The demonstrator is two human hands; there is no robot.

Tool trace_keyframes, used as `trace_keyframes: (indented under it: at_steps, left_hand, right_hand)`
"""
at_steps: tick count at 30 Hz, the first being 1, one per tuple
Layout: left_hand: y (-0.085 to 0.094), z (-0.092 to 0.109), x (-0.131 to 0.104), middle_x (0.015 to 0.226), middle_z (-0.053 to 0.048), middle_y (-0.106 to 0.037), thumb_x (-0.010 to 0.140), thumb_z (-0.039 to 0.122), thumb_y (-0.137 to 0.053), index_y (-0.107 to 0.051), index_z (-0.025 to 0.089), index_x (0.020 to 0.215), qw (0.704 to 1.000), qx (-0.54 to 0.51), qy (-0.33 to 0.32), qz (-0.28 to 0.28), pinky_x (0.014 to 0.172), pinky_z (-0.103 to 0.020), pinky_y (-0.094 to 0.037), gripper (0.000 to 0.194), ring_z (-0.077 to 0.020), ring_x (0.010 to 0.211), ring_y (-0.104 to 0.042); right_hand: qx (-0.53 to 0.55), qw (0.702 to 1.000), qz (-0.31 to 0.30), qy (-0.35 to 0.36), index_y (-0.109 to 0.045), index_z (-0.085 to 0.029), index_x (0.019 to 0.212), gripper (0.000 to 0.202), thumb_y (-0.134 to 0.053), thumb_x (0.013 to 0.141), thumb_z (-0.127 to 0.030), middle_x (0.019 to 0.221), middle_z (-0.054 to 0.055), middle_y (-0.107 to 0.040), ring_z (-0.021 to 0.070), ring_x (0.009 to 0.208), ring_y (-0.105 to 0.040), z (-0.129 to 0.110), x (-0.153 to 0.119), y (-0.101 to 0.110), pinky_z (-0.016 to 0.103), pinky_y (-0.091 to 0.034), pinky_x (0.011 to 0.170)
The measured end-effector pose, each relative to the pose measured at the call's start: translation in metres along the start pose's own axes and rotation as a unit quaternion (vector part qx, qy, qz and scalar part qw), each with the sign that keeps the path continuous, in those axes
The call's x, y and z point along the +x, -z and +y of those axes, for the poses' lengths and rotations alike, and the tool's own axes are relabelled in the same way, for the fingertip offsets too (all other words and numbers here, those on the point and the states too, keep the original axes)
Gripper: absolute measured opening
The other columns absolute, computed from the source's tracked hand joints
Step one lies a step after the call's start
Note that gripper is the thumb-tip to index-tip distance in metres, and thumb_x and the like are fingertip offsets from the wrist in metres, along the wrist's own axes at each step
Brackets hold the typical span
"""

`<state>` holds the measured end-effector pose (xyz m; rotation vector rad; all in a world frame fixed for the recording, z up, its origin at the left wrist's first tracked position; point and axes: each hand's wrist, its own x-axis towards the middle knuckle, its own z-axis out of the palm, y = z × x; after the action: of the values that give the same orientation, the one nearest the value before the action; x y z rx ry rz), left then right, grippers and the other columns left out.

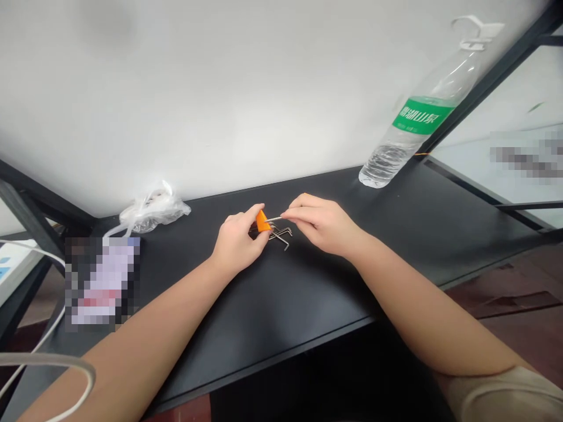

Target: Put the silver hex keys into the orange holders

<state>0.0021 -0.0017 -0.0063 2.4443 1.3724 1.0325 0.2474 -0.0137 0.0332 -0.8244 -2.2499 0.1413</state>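
Observation:
Near the middle of the black table (264,305), my left hand (240,239) grips a small orange holder (263,221) between thumb and fingers. From the right, my right hand (323,224) pinches a thin metal rod (275,219), whose left end meets the orange holder. Several bent metal hex keys (281,235) lie on or just above the table beside the holder, between my two hands. Whether they are attached to the holder is hard to tell.
A large clear bottle (413,117) with a green label stands at the back right. A clear plastic bag (153,208) lies at the back left, near a blurred-out item (105,281). White cables (83,366) curve at the left. A white wall (246,94) rises behind.

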Motion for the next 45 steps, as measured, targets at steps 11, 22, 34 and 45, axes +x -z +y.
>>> trace_keyframes:
  at_steps: [11,22,34,45]
  left_hand:
    - [-0.003,-0.003,-0.002,0.096,-0.002,-0.075,0.088,0.033,-0.073,-0.059,0.025,0.139,1.0,0.011,-0.022,0.003,0.09,-0.039,-0.056,0.054,-0.0206,0.084,-0.071]
    - [-0.001,-0.001,-0.001,0.094,-0.002,-0.074,0.091,0.031,-0.067,-0.056,0.023,0.141,0.998,0.009,-0.06,-0.006,0.095,-0.041,-0.054,0.052,-0.0206,0.085,-0.07]
    - [-0.001,-0.003,0.001,0.11,-0.003,-0.076,0.088,0.026,-0.07,-0.054,0.026,0.144,1.0,0.004,-0.004,-0.007,0.095,-0.04,-0.056,0.058,-0.0225,0.094,-0.072]
    - [0.001,0.0,0.003,0.105,-0.002,-0.076,0.09,0.029,-0.069,-0.057,0.025,0.141,1.0,-0.009,0.014,-0.013,0.094,-0.039,-0.055,0.053,-0.0201,0.087,-0.071]
  right_hand:
    - [-0.016,1.0,-0.016,0.003,-0.074,-0.024,0.113,0.032,-0.05,0.099,-0.009,0.106,0.007,-0.07,0.0197,0.09,-0.065,0.002,-0.001,0.0,0.034,-0.053,0.075]
    - [0.065,0.993,-0.03,-0.089,-0.062,-0.021,0.102,0.016,-0.056,0.092,-0.011,0.1,0.006,-0.061,0.0186,0.086,-0.058,-0.012,0.007,-0.012,0.034,-0.049,0.077]
    - [-0.145,0.954,-0.223,-0.136,-0.058,-0.021,0.081,0.015,-0.069,0.086,-0.012,0.083,0.006,-0.064,0.0171,0.064,-0.058,-0.018,-0.003,-0.029,0.031,-0.035,0.054]
    - [-0.015,0.994,-0.024,-0.109,-0.069,-0.022,0.1,0.016,-0.057,0.094,-0.012,0.093,0.004,-0.067,0.0172,0.079,-0.061,0.003,0.002,-0.004,0.031,-0.048,0.072]
